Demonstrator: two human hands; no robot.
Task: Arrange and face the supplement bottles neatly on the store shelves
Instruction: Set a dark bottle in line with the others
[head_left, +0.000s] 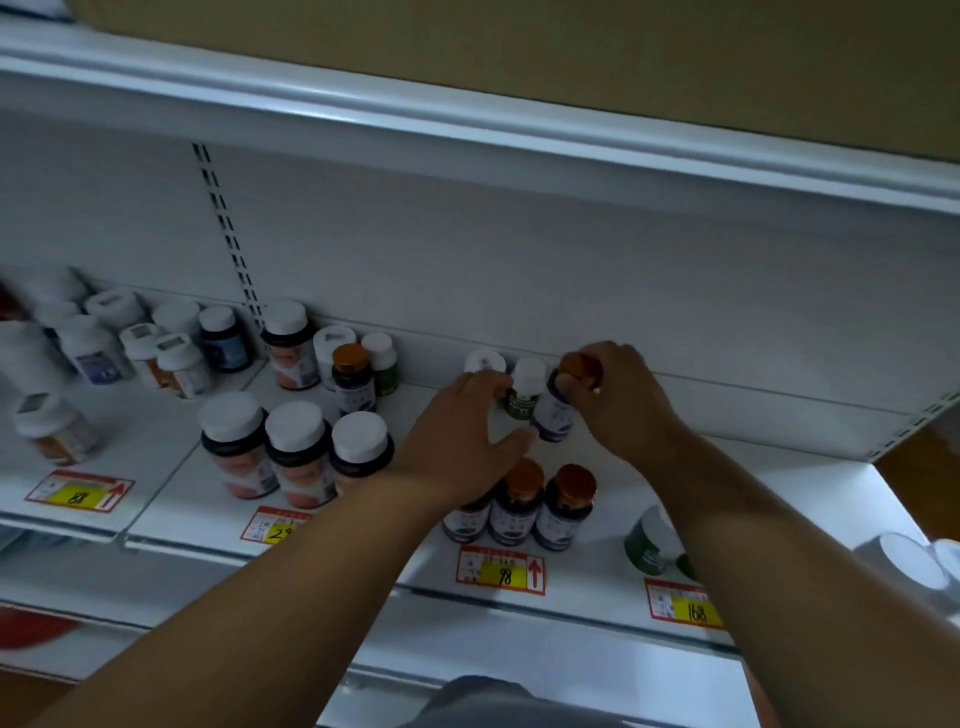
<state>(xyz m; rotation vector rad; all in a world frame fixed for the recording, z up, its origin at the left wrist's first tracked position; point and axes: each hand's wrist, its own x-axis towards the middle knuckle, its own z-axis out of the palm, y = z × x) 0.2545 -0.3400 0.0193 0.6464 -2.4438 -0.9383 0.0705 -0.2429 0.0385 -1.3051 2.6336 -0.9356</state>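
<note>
Both arms reach up and forward onto the white shelf (613, 525), forearms bare, coming in from the bottom of the view. The right hand (618, 400) sits near the back panel with its fingers curled round the orange cap of a dark bottle with a pale label (555, 415), so it's got a proper grip on the top of that one, and the bottle is tilted a bit. The left hand (462, 431) is just beside it, fingers bent toward a small green-label bottle with a white cap (524, 395) and thumb stretched out toward the dark bottle. Can't really tell if the left is pinching the green one or only touching it.

Right below the hands, at the shelf front, three more orange-cap bottles (566, 506) stand in a row behind a red and yellow price tag reading 98 (501, 571). To the left are three big white-lidded jars (298, 452) side by side, with a loose bunch of mixed white-cap bottles (171, 348) further left and back. A green tub (649, 543) stands near the right forearm, above a tag reading 168 (685, 608). The lighting is dim, and another white shelf edge (467, 130) runs overhead.
</note>
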